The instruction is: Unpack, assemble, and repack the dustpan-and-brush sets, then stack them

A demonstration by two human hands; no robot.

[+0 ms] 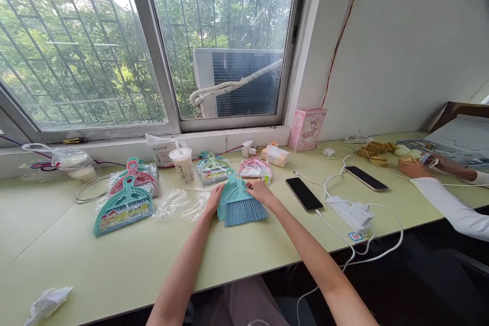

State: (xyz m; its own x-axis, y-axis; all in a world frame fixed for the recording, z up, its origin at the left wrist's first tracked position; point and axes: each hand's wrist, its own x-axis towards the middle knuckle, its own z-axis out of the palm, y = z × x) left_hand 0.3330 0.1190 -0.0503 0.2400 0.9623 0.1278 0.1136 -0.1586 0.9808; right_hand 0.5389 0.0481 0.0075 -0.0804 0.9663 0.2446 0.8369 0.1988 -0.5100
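Observation:
A turquoise dustpan [222, 210] lies on the table in front of me, with a small hand brush [246, 213] over it, blue bristles toward me. My left hand [214, 199] is closed on the dustpan's left edge. On the other side, my right hand [260, 191] grips the brush at its upper right; some fingertips are hidden. Crumpled clear plastic wrap [178, 204] is just left of my left hand. Farther left sits a turquoise dustpan set [124, 212] in clear wrap, a pink wrapped set [133, 179] behind it. Behind my hands are a green wrapped set [212, 170] and a pink one [256, 168].
A drink cup [182, 164] stands behind the wrap. To the right are a phone [304, 194], a second phone [367, 178], a power strip [349, 214] with cables, and a pink box [307, 130]. Another person's hands [414, 167] work at the far right.

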